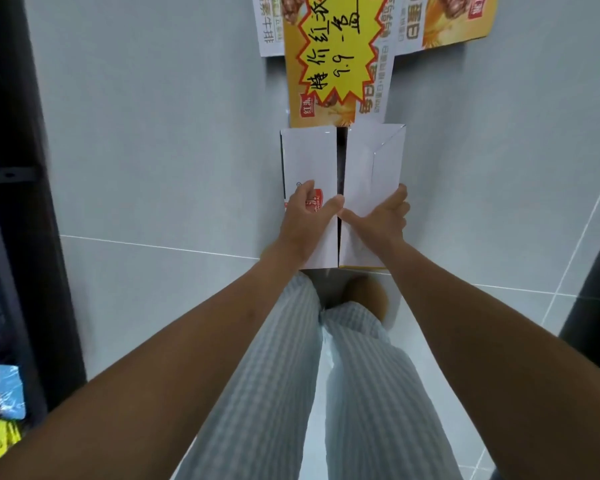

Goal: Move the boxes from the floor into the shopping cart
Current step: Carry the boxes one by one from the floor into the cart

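Note:
Two white boxes stand side by side on the grey tiled floor in front of my feet. My left hand point(309, 216) grips the near end of the left box point(309, 157), which has a red logo partly under my fingers. The right box point(371, 168) is held at its near end by my right hand point(381, 216). My thumbs meet at the dark gap between the two boxes. No shopping cart is in view.
A flattened yellow carton with a yellow starburst price sign point(333, 57) lies on the floor just beyond the boxes. A dark shelf unit point(18, 202) with packaged goods runs along the left. Another dark upright point(593, 289) stands at the right edge.

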### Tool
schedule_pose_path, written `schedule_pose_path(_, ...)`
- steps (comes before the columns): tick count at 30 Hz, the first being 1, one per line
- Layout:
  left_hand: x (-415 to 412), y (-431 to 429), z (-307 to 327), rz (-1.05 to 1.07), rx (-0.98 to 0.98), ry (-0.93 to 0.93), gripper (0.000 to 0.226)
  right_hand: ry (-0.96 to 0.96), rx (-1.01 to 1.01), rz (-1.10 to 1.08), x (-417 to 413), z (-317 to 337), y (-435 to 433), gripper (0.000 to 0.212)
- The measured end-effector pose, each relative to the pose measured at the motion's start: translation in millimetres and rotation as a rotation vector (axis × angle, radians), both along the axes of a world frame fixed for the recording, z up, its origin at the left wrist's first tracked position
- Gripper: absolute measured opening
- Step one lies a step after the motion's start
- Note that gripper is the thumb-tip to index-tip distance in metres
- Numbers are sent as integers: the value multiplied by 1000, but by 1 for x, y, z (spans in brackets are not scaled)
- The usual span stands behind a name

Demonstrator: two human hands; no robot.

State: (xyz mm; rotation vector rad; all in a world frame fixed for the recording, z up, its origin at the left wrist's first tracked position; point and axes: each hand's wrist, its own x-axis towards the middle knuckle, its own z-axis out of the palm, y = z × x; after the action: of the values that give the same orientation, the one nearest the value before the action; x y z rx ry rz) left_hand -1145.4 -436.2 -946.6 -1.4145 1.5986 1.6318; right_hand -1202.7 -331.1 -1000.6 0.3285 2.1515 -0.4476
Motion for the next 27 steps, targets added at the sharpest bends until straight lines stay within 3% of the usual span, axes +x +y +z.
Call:
schedule_pose_path(5,-5,-3,2,-92,19,-8,64,32,2,9,-2,2,1,110)
schedule_pose_path(14,-13,13,36,-123,137,-24,73,78,-104,-226,-6,58,54,88)
schedule_pose_path(18,-12,25,68,-90,172,-32,73,25,-201,-392,-12,106,80,72)
schedule_pose_path(22,-9,32,120,-79,192,-28,78,-40,-312,-420,-24,170,98,35)
schedule_pose_path(27,6,24,179,54,290,-35,104,-296,-486,-455,-35,240,109,34)
